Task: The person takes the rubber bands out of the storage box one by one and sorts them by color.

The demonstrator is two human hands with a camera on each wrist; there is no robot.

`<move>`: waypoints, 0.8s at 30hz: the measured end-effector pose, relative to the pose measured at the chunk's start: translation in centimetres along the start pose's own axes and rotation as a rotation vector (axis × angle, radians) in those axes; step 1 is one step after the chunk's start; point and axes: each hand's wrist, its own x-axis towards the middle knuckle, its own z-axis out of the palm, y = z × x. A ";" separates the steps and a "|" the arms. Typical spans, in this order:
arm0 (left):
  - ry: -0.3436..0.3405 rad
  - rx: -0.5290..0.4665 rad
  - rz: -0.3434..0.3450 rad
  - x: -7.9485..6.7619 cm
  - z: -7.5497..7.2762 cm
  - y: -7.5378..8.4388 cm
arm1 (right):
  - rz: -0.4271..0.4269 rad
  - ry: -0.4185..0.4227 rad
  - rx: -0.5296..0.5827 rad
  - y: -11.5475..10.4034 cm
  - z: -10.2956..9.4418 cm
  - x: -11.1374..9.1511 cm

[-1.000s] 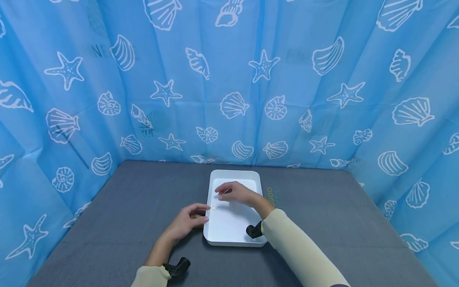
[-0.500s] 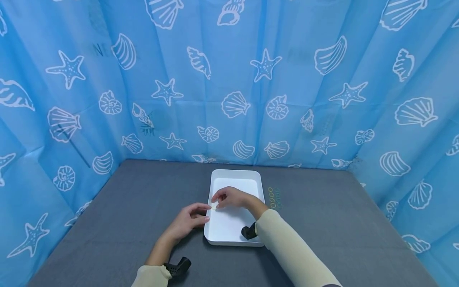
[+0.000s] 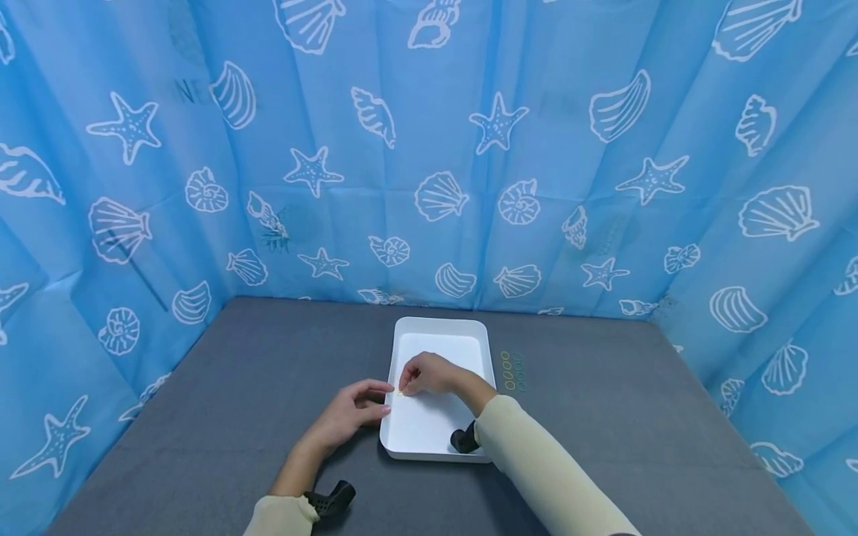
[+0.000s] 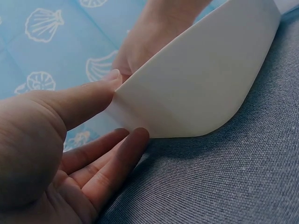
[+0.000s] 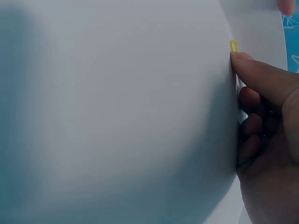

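Observation:
A white rectangular tray (image 3: pixel 436 439) lies on the grey cloth. My left hand (image 3: pixel 345 415) holds its left side; in the left wrist view the thumb (image 4: pixel 100 88) is at the rim and the fingertips (image 4: pixel 135 135) touch the lower outer wall. Inside the tray, my right hand (image 3: pixel 429 374) reaches to the left wall with its fingers curled. There it pinches a small thin yellow ring (image 5: pixel 233 45) between thumb and finger; part of the ring sticks out past the thumb tip (image 5: pixel 240 56). The fingertip behind the thumb is hidden.
Right of the tray, several thin yellow rings (image 3: pixel 507 366) lie in a column beside a column of green rings (image 3: pixel 519 372). A grey cloth (image 3: pixel 603 432) covers the table. Blue shell-print curtains (image 3: pixel 429 246) enclose the back and sides.
My right hand has moved left and down within the tray to the yellow ring by the left wall and now pinches it. The left hand has stayed at the tray's side.

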 end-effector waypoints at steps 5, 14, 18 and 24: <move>-0.009 0.000 0.006 0.1 0.0 0.0 | 0.012 -0.005 -0.008 -0.1 -0.2 -0.1; 0.003 0.017 0.002 0.0 0.0 -0.1 | 0.019 0.006 0.056 0.5 -0.5 -0.1; 0.013 0.027 0.006 0.0 0.0 0.0 | 0.027 0.020 0.098 0.7 -1.0 -0.3; 0.013 0.030 0.011 0.0 0.1 0.0 | 0.045 0.037 0.129 0.7 -1.4 -1.0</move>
